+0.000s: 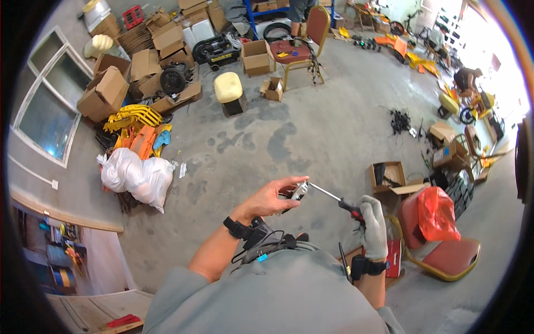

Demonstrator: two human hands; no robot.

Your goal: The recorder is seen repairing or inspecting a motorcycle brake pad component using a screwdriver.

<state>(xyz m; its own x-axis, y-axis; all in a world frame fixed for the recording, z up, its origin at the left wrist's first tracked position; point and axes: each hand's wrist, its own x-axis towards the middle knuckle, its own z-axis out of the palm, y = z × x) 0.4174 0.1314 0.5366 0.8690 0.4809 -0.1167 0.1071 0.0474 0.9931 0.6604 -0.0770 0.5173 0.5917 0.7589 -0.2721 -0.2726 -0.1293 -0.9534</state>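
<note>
My bare left hand (270, 199) is closed round a small silver metal part (300, 191), with something dark under it between the fingers. What kind of part it is, I cannot make out. In a grey-white work glove, my right hand (373, 225) grips a screwdriver (349, 207) by its black and red handle. The screwdriver's long metal shaft points up and left, its tip close to the silver part. Whether the tip touches it is too small to tell. Both hands are held in front of my body, above the grey floor, with black straps round the wrists.
At the right stands a red padded chair (453, 259) with a red plastic bag (438, 214) on it. Nearby is an open cardboard box (388, 177). White sacks (139, 175) lie at the left. Farther off are a red chair (318, 28), a cream seat (228, 87) and people at work.
</note>
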